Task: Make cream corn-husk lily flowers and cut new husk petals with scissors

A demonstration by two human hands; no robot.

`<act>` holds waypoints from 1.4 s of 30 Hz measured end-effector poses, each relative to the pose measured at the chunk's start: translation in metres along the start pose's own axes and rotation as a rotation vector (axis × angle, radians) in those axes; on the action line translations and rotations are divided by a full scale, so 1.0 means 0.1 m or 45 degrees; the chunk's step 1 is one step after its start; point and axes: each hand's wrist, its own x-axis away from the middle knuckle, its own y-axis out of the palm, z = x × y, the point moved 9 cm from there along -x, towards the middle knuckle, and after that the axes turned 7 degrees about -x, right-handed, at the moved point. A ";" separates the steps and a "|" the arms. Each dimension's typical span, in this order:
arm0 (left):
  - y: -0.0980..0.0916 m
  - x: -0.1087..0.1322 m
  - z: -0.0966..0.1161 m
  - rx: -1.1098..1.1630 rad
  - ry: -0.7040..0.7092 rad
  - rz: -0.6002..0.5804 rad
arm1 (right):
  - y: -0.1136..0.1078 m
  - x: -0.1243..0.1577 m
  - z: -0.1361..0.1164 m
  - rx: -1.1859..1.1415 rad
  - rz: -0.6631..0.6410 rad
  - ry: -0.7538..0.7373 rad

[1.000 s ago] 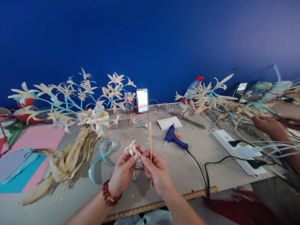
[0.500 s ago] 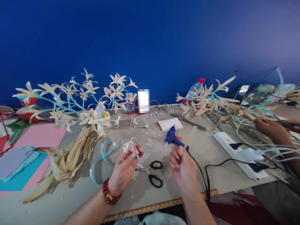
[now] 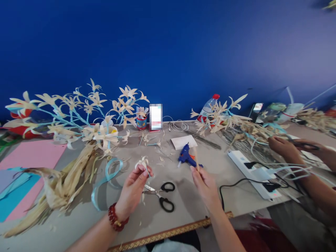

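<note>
Between the fingers of my left hand (image 3: pixel 134 185) is a small cream husk flower (image 3: pixel 143 161) with a pale blue stem, its lower part hidden by my fingers. My right hand (image 3: pixel 206 187) pinches a thin pale husk strip (image 3: pixel 196 158) that sticks up above the fingertips. Scissors with black handles (image 3: pixel 167 205) lie on the table between my hands, blades toward the left one. Just beyond my right hand rests a blue glue gun (image 3: pixel 186 155). A curl of light blue ribbon (image 3: pixel 108 171) lies left of my left hand.
Dried corn husks (image 3: pixel 59 185) and pink paper (image 3: pixel 31 152) lie at left. Branches of husk flowers (image 3: pixel 86 115) spread behind them. A white power strip (image 3: pixel 252 175) with cables sits at right, near another person's hands (image 3: pixel 282 148). A blue wall (image 3: pixel 162 49) closes off the back.
The view has shifted, so things appear farther left. The flower in my left hand has turned, its stem showing less. The strip in my right hand stands more upright and looks sharper.
</note>
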 end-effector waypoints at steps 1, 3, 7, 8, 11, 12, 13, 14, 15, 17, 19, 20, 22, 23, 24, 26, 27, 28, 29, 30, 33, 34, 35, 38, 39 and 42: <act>-0.02 -0.01 0.00 -0.004 -0.001 0.016 | 0.03 -0.03 0.00 0.057 -0.017 -0.020; -0.05 -0.02 -0.02 -0.003 -0.010 0.046 | 0.10 -0.08 0.01 0.054 -0.082 -0.001; -0.06 -0.03 -0.02 -0.008 -0.023 0.066 | 0.36 -0.06 0.14 -0.287 -0.330 0.287; -0.05 -0.03 -0.02 -0.009 -0.022 0.067 | 0.39 -0.05 0.16 -0.345 -0.347 0.327; -0.05 -0.03 -0.01 -0.012 -0.019 0.066 | 0.37 -0.06 0.21 -0.376 -0.270 0.363; -0.05 -0.03 -0.01 -0.013 -0.018 0.063 | 0.36 -0.07 0.23 -0.357 -0.243 0.361; -0.04 -0.03 -0.01 -0.015 -0.017 0.062 | 0.35 -0.07 0.23 -0.340 -0.226 0.354; -0.04 -0.03 0.00 -0.018 -0.016 0.063 | 0.35 -0.06 0.23 -0.329 -0.230 0.348; -0.04 -0.03 0.00 -0.018 -0.018 0.062 | 0.35 -0.05 0.22 -0.325 -0.245 0.343; -0.03 -0.02 0.01 -0.013 -0.020 0.061 | 0.39 -0.02 0.19 -0.327 -0.303 0.355; -0.02 -0.02 0.02 -0.008 -0.023 0.062 | 0.43 0.02 0.19 -0.330 -0.358 0.399; -0.01 -0.02 0.02 -0.006 -0.027 0.065 | 0.44 0.02 0.20 -0.315 -0.365 0.417; -0.01 -0.01 0.02 -0.008 -0.038 0.079 | 0.41 0.00 0.20 -0.209 -0.345 0.397; -0.02 -0.01 0.02 -0.013 -0.043 0.088 | 0.39 -0.03 0.18 -0.101 -0.329 0.344; -0.03 -0.01 0.01 -0.023 -0.046 0.099 | 0.37 -0.07 0.15 0.037 -0.318 0.260; -0.08 -0.02 0.00 -0.055 -0.038 0.125 | 0.35 -0.11 0.03 0.332 -0.330 0.036; -0.10 -0.02 -0.01 -0.081 -0.028 0.137 | 0.36 -0.12 -0.03 0.458 -0.349 -0.073; -0.13 -0.03 0.00 -0.110 -0.014 0.148 | 0.38 -0.11 -0.08 0.566 -0.373 -0.164; -0.15 -0.05 0.00 -0.145 0.004 0.156 | 0.39 -0.08 -0.10 0.658 -0.397 -0.235; -0.17 -0.06 0.01 -0.187 0.027 0.162 | 0.40 -0.06 -0.11 0.743 -0.417 -0.284; -0.19 -0.08 0.08 -0.325 0.111 0.177 | 0.39 0.00 -0.06 1.012 -0.418 -0.365; -0.19 -0.09 0.10 -0.364 0.141 0.178 | 0.38 0.02 -0.05 1.098 -0.401 -0.390; -0.18 -0.10 0.12 -0.398 0.171 0.177 | 0.37 0.02 -0.03 1.173 -0.383 -0.416; -0.18 -0.11 0.17 -0.471 0.254 0.195 | 0.38 0.04 0.00 1.309 -0.366 -0.461; -0.18 -0.11 0.18 -0.505 0.275 0.200 | 0.39 0.05 0.01 1.314 -0.372 -0.464; -0.18 -0.13 0.20 -0.668 0.343 0.211 | 0.43 0.07 0.05 1.271 -0.382 -0.521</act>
